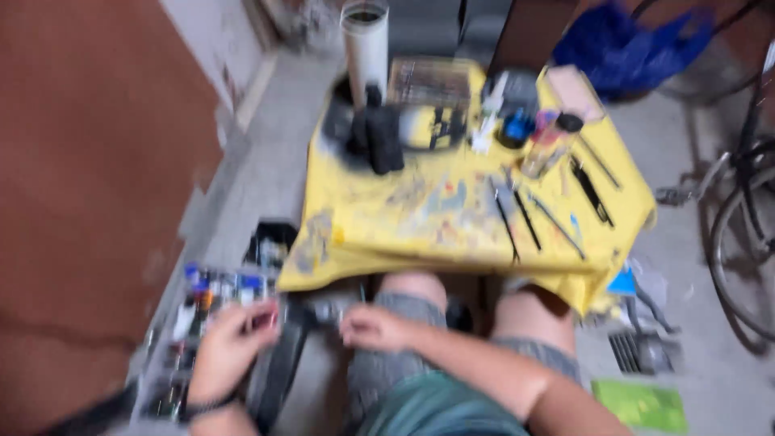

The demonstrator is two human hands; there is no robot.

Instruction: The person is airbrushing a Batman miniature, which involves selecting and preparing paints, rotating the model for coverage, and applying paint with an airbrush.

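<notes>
Grey concrete floor, paint-stained yellow-covered bench [379,230] | left hand [230,343] pinching small red paint tube [262,320] over tray of paint tubes [211,292] | right hand [373,329] closed on blurred small object, unidentifiable | thin brushes [525,216] lying unused on bench

Seated behind a cloth-draped table [379,234] bearing brushes [529,214] at right and a tall cylinder [366,48] at the far left, both hands [230,347] [373,327] low above a paint-tube tray [194,315] at left, a bicycle wheel [739,250] at right.
</notes>
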